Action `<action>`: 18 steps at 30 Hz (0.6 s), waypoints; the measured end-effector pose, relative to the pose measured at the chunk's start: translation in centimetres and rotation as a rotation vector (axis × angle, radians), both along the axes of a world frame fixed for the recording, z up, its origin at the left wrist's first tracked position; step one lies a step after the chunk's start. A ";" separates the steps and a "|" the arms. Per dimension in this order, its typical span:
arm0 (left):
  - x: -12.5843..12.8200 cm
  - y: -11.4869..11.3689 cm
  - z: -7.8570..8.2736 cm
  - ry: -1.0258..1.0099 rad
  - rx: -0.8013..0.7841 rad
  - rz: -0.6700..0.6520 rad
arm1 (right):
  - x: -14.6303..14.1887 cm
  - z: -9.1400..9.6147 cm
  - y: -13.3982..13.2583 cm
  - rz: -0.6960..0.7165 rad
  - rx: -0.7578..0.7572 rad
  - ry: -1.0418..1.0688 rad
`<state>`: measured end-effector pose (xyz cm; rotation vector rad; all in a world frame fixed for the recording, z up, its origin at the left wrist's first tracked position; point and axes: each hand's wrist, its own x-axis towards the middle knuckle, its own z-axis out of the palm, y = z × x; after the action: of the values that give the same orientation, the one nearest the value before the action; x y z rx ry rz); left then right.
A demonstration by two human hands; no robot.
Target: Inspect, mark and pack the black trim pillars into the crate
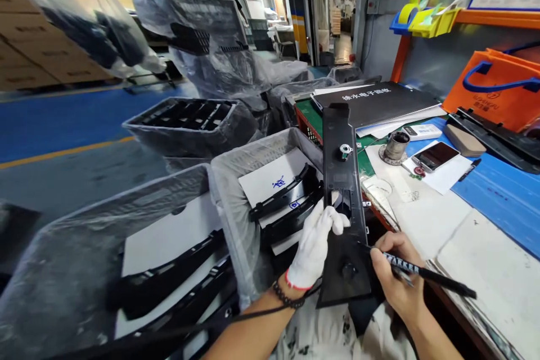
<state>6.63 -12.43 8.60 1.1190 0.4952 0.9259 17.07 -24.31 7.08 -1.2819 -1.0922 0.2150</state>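
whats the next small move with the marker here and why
Probably press the marker tip onto the lower right edge of the black panel and make a short stroke. The right hand has the marker in a writing grip, tip at or just short of that edge, and the gloved left hand steadies the panel upright at its middle.

The black plastic trim panel is long, narrow and flat. It stands nearly upright over the left front edge of the workbench and widens to a slanted foot. 1 silver fitting sits on its upper face. The black marker pen, white-lettered, lies almost level above the workbench's front edge, tip touching the panel's lower right edge.
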 end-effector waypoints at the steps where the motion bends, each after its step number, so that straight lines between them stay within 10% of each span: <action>1: 0.1 -0.2 0.1 0.007 0.011 -0.010 | -0.3 -0.3 0.2 0.002 -0.002 0.007; 18: 0.8 -1.0 0.7 0.050 0.006 -0.017 | 0.0 0.2 0.6 -0.084 -0.052 -0.139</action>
<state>7.43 -13.48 9.32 1.1521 0.5237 0.8870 17.05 -23.72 7.28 -1.4029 -1.1541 0.0923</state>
